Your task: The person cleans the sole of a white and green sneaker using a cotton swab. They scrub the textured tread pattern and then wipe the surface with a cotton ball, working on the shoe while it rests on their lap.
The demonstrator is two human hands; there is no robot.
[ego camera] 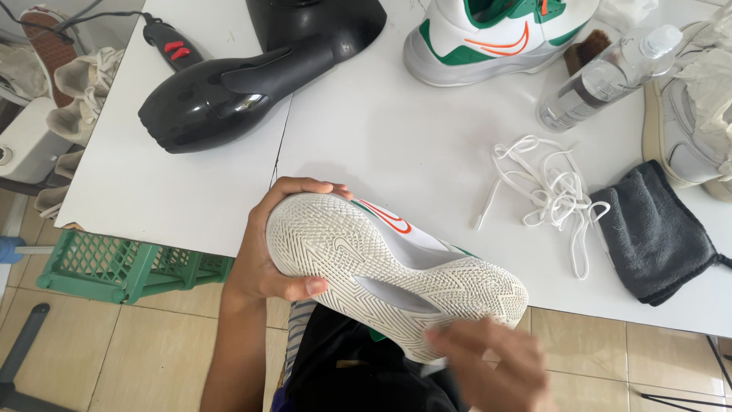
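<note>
Two hands on one shoe, sole turned up, seen from the head camera.

The shoe (396, 271) is held over the lap at the table (381, 130) edge, its long axis running from toe at upper left to heel at lower right. The toe is clamped by the left hand (267, 255); the blurred right hand (499, 366) is at the heel, finger state unclear. Laces (545, 187), a grey cloth (656, 233), a bottle (606, 76) and a second shoe (488, 38) lie beyond.
</note>
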